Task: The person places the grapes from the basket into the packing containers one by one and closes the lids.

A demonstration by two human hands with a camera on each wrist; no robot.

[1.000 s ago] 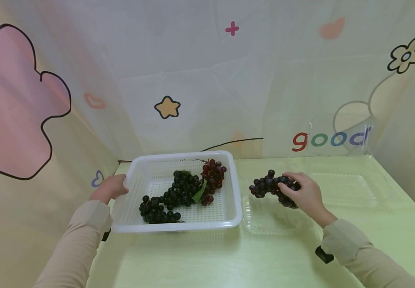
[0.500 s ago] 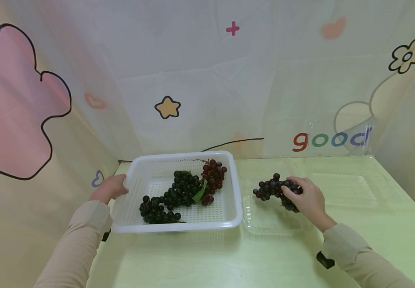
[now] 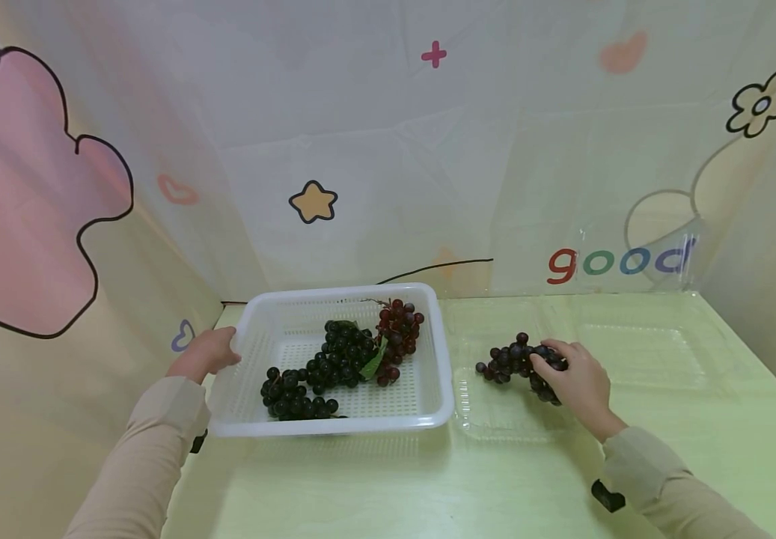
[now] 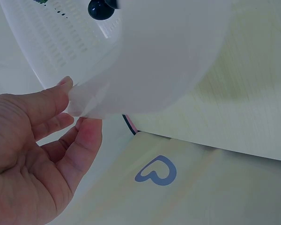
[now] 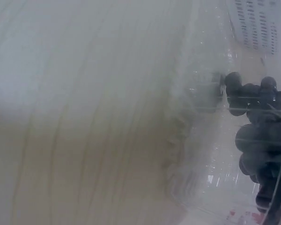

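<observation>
The right hand (image 3: 578,380) grips a bunch of dark grapes (image 3: 514,359), in or just above a clear box (image 3: 495,423); from here I can't tell which. The left hand (image 3: 204,353) pinches the white basket (image 3: 327,427) by its edge, more grapes (image 3: 343,355) inside.

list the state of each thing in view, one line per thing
white basket, open-topped, partly filled
dark green grapes, lying in the basket
red grapes, lying in the basket
green leaf, beside the red grapes
clear tray, open-topped
purple grapes, held at the clear tray; bottom contact unclear
left grip, pinching the basket's left rim
right grip, pinching the purple grapes
other clear tray, unclear whether open or lidded
</observation>
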